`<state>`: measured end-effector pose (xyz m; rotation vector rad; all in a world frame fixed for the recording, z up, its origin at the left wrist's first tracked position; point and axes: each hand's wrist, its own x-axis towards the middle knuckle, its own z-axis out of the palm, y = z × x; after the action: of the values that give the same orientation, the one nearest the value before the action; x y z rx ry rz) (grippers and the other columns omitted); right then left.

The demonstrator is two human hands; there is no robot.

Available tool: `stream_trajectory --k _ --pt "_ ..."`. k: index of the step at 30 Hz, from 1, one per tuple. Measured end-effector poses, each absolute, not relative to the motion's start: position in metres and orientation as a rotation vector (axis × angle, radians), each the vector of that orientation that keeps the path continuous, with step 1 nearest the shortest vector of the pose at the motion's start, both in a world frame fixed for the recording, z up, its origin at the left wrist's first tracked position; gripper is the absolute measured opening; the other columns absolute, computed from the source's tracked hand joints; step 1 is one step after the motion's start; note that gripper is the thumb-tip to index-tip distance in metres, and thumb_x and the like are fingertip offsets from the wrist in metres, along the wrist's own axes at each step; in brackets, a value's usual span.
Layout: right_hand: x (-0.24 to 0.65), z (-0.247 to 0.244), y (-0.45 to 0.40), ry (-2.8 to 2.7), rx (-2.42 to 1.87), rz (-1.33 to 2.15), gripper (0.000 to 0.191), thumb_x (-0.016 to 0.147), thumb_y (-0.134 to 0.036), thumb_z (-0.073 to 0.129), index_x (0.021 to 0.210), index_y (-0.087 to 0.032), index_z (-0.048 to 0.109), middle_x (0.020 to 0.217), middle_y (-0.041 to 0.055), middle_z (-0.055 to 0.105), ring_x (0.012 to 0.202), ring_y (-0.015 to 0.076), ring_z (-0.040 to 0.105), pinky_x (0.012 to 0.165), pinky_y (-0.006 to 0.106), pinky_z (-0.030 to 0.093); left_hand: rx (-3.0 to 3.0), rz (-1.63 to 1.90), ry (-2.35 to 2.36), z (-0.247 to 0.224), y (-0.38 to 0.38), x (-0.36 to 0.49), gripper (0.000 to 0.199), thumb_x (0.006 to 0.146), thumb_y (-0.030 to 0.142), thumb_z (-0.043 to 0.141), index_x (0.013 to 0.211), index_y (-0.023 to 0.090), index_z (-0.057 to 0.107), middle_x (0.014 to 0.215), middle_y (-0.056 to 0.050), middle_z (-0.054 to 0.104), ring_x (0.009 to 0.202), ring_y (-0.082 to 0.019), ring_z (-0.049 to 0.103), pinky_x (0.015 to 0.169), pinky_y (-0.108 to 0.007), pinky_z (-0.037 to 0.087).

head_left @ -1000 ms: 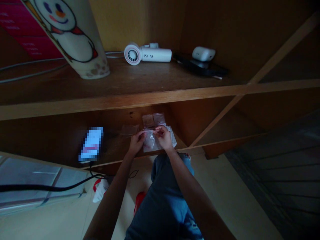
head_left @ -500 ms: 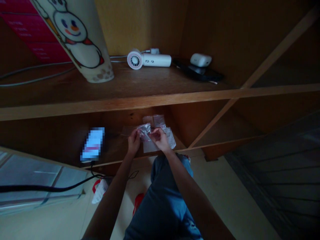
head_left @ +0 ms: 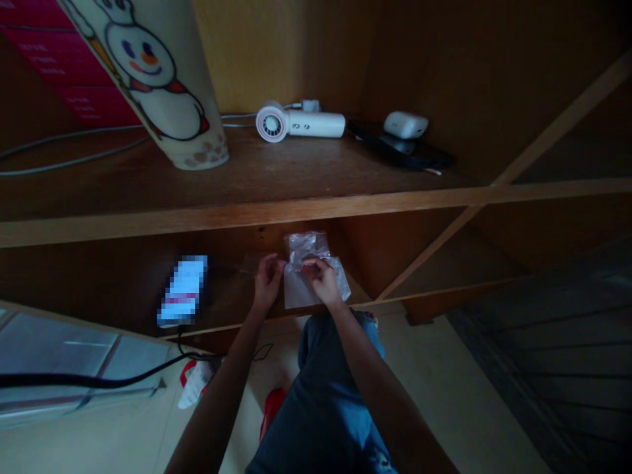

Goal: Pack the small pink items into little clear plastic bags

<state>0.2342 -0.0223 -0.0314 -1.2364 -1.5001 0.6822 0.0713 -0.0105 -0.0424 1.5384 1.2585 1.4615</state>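
Note:
A clear plastic bag is on the lower shelf, its upper part spread out and shiny. My left hand is closed in a pinch at the bag's lower left edge. Near its lower right side, my right hand is also closed, with thumb and fingers pinched on the thin plastic. Beneath and between the hands lies a pale flat sheet. More crinkled clear plastic shows to the right of my right hand. A faint transparent piece rests left of my left hand.
A lit phone leans at the left of the lower shelf, with a black cable below. The upper shelf holds a snowman cup, a white handheld fan, and a white case on a dark flat object.
The bag, earlier bunched between my hands, now shows spread out higher and further right. My hands have moved slightly apart. The whole view has shifted a little.

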Motion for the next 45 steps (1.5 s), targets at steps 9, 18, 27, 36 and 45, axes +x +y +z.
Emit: stream_trajectory --k 9,18,27,36,45 --pt "0.266 -0.03 0.006 -1.502 -1.52 0.255 0.025 0.079 -0.018 0.043 0.096 -0.02 0.061 0.089 0.0039 0.065 0.087 0.0208 0.053 0.082 0.035 0.037 1.704 1.247 1.333 -0.039 -0.013 0.071 0.021 0.081 0.032 0.05 0.093 0.018 0.06 0.085 -0.004 0.066 0.08 -0.016 0.06 0.072 -0.027 0.048" --pt "0.263 -0.034 0.02 -1.627 -1.647 0.143 0.022 0.079 -0.018 0.046 0.094 -0.02 0.062 0.09 0.0066 0.064 0.089 0.024 0.051 0.081 0.038 0.035 1.684 1.263 1.333 -0.043 -0.011 0.071 0.019 0.081 0.032 0.051 0.09 0.018 0.059 0.083 -0.003 0.066 0.077 -0.015 0.061 0.07 -0.025 0.048" --pt "0.262 -0.034 0.021 -1.604 -1.734 0.128 0.028 0.08 -0.025 0.05 0.104 -0.021 0.062 0.111 0.011 0.055 0.103 0.0289 0.041 0.086 0.044 0.031 1.737 1.247 1.379 -0.044 -0.012 0.07 0.019 0.082 0.032 0.05 0.089 0.018 0.061 0.082 -0.003 0.066 0.078 -0.015 0.061 0.07 -0.025 0.047" --pt "0.271 -0.031 0.001 -1.529 -1.637 0.108 0.021 0.082 -0.027 0.047 0.092 -0.019 0.065 0.095 0.0072 0.063 0.093 0.0217 0.051 0.088 0.038 0.032 1.768 1.276 1.426 -0.039 -0.013 0.07 0.02 0.083 0.031 0.049 0.09 0.018 0.061 0.083 -0.003 0.067 0.076 -0.015 0.062 0.068 -0.024 0.047" --pt "0.267 -0.033 -0.016 -1.65 -1.799 0.162 0.017 0.079 -0.026 0.052 0.081 -0.023 0.068 0.088 0.0046 0.065 0.088 0.0213 0.051 0.078 0.032 0.034 2.124 1.21 1.75 -0.029 0.0 0.059 0.021 0.083 0.03 0.047 0.096 0.02 0.061 0.097 -0.007 0.065 0.095 -0.021 0.058 0.088 -0.037 0.041"
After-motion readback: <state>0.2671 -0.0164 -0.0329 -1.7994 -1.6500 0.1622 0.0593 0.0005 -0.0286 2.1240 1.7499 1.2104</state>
